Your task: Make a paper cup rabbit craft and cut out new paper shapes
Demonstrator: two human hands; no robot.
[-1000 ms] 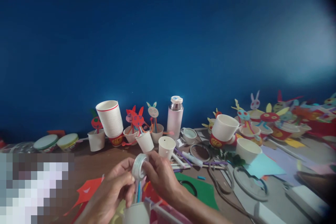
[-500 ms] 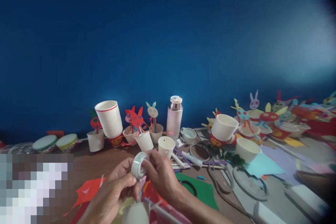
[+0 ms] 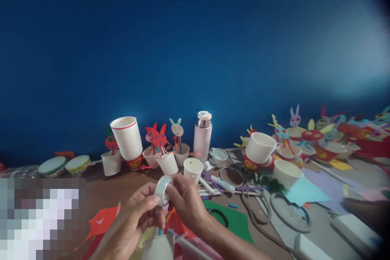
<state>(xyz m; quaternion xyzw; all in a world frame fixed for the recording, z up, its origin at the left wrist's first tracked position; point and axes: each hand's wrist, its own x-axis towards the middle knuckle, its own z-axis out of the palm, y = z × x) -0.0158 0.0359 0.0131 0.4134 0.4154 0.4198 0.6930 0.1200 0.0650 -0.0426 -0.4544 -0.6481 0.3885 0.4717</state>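
A roll of clear tape (image 3: 162,191) is held up between both hands above the table. My left hand (image 3: 137,211) pinches its left side, thumb and fingers closed against it. From the right, my right hand (image 3: 185,199) grips the roll, fingers closed at its rim. Directly below stands a white paper cup (image 3: 158,248) with a blue strip rising out of its opening. Red paper (image 3: 103,221) lies left of my left hand, and green paper (image 3: 237,219) lies beyond my right wrist.
Behind the hands stand a stack of paper cups (image 3: 126,138), a pink thermos (image 3: 202,140) and a holed cup (image 3: 193,170). Cups with paper rabbit faces (image 3: 286,142) crowd the right. Pens, cables and a tape ring (image 3: 291,213) lie nearer. Two round tubs (image 3: 52,166) sit left.
The tape roll has turned and shifted slightly to the right. My left fingers have moved a little along it, and the strip beneath the roll is less visible.
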